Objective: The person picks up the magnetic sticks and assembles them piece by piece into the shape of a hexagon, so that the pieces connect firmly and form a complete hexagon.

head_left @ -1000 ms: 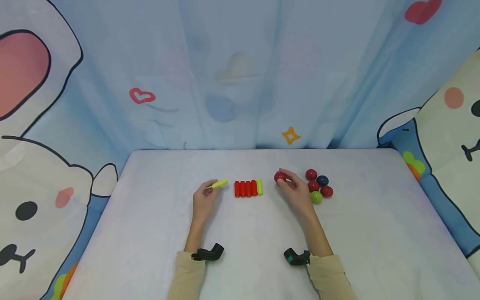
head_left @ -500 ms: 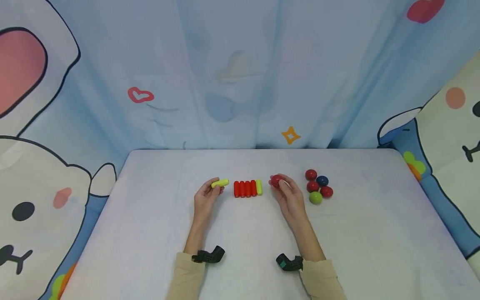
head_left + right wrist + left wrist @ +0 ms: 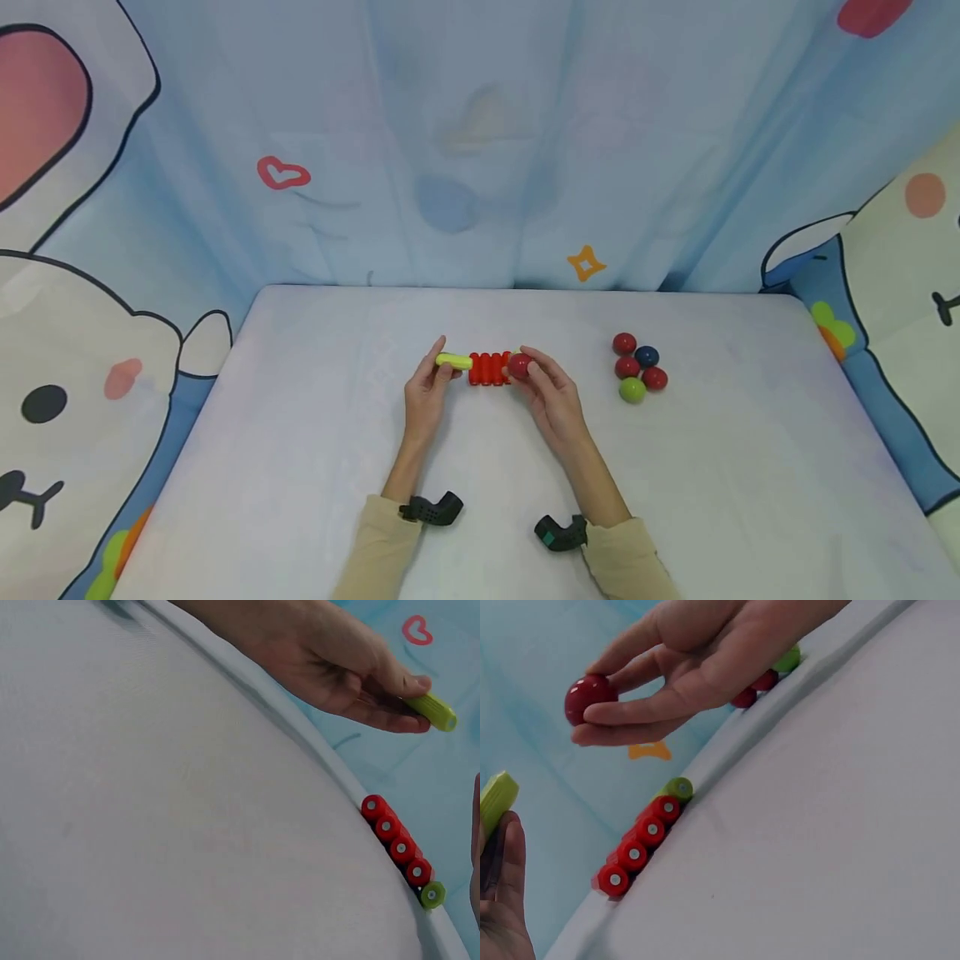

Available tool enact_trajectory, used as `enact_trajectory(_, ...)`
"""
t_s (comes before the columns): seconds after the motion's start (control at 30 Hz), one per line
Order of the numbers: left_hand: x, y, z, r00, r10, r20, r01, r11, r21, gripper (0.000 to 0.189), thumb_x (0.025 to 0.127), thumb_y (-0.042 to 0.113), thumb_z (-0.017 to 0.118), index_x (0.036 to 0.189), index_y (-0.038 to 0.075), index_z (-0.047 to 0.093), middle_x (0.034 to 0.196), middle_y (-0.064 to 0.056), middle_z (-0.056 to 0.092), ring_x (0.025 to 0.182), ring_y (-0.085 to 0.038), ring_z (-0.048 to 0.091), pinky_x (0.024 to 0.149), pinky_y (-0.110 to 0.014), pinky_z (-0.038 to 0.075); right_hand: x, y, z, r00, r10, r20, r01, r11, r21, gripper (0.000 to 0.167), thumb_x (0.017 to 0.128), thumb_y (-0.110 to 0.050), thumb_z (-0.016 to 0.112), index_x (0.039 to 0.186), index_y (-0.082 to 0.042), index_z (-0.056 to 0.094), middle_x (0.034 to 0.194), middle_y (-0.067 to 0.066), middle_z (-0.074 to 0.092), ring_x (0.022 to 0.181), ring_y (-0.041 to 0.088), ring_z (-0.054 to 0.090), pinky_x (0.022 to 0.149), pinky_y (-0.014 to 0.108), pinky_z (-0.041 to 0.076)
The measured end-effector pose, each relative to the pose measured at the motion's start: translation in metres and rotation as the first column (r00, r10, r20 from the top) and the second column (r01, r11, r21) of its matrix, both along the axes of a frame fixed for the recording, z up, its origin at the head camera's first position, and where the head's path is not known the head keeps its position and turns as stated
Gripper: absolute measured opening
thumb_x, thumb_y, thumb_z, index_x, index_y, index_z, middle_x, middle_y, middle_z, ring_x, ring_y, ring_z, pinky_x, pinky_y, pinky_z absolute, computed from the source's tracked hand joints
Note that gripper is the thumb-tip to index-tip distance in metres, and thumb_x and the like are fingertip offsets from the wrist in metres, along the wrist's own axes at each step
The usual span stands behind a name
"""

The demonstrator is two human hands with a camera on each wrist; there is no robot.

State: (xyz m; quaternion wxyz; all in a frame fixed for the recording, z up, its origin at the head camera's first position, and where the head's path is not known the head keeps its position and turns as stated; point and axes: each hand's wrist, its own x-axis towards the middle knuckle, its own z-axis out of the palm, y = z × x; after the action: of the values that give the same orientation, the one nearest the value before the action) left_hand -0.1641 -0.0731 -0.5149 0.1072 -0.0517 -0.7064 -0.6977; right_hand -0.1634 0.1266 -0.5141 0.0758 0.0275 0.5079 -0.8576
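Note:
My left hand pinches a yellow-green rod between thumb and fingers, its free end pointing right. The rod's round end with a small hole shows in the right wrist view. My right hand holds a shiny red ball in its fingertips, raised above the table. Between and below the hands, several red rods lie side by side in a row on the table. One yellow-green rod lies against the row's right end; in the head view the right hand and ball mostly cover it.
Right of my hands lies a loose group of balls: red ones, a blue one and a green one. A white cloth covers the table. Behind it hangs a blue printed curtain.
My right hand has carried the red ball leftward from near the other balls to over the row's right end. My left hand has moved slightly right with the yellow-green rod.

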Motion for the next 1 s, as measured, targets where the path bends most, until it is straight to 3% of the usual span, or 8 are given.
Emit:
enact_trajectory(0.17,0.01,0.008,0.018,0.998,0.001,-0.056,-0.002,1.0,-0.022,0.046,0.097,0.003,0.053,0.141,-0.006,0.044,0.114,-0.028,0.059,0.095,-0.001,0.062,0.089,-0.016,0.053,0.002,-0.007,-0.002,1.0,0.023,-0.019,-0.023,0.999,0.023,0.053,0.096,-0.016,0.06,0.145,-0.007,0.041,0.153,0.012,0.033,0.131,0.017,0.047,0.099,0.028,0.05)
enact_trajectory(0.37,0.011,0.012,0.016,0.998,0.005,-0.066,-0.005,1.0,0.002,0.044,0.096,0.002,0.055,0.138,-0.006,0.047,0.114,-0.028,0.058,0.097,0.004,0.06,0.089,-0.019,0.054,0.001,-0.008,-0.005,0.999,0.041,-0.019,-0.04,0.997,0.064,0.057,0.093,-0.011,0.063,0.146,-0.011,0.041,0.153,0.006,0.035,0.127,0.016,0.053,0.101,0.033,0.046)
enact_trajectory(0.53,0.011,0.013,0.014,1.0,-0.009,-0.029,0.008,1.0,-0.025,0.045,0.096,0.007,0.057,0.138,-0.003,0.049,0.118,-0.026,0.058,0.099,0.004,0.058,0.09,-0.013,0.051,0.002,-0.009,-0.006,0.998,0.054,-0.025,-0.052,0.995,0.087,0.055,0.094,-0.013,0.062,0.145,-0.007,0.042,0.144,0.003,0.044,0.118,0.011,0.06,0.099,0.029,0.048)
enact_trajectory(0.8,0.009,0.016,0.015,0.998,-0.021,-0.066,0.019,0.999,-0.031,0.042,0.095,0.004,0.057,0.136,-0.004,0.052,0.115,-0.027,0.059,0.098,0.002,0.058,0.09,-0.011,0.05,0.001,-0.008,-0.008,0.999,0.031,-0.037,-0.028,0.995,0.1,0.056,0.093,-0.018,0.065,0.142,-0.002,0.044,0.133,0.003,0.051,0.106,0.011,0.067,0.092,0.024,0.053)
enact_trajectory(1.0,0.01,0.016,0.015,0.997,-0.02,-0.071,0.016,0.998,-0.056,0.041,0.094,0.003,0.058,0.133,-0.006,0.053,0.115,-0.027,0.059,0.098,0.005,0.055,0.09,-0.008,0.048,0.001,-0.011,-0.012,0.999,0.015,-0.046,-0.005,0.979,0.205,0.053,0.091,-0.021,0.068,0.138,-0.003,0.05,0.134,0.006,0.05,0.101,0.01,0.069,0.089,0.024,0.054)
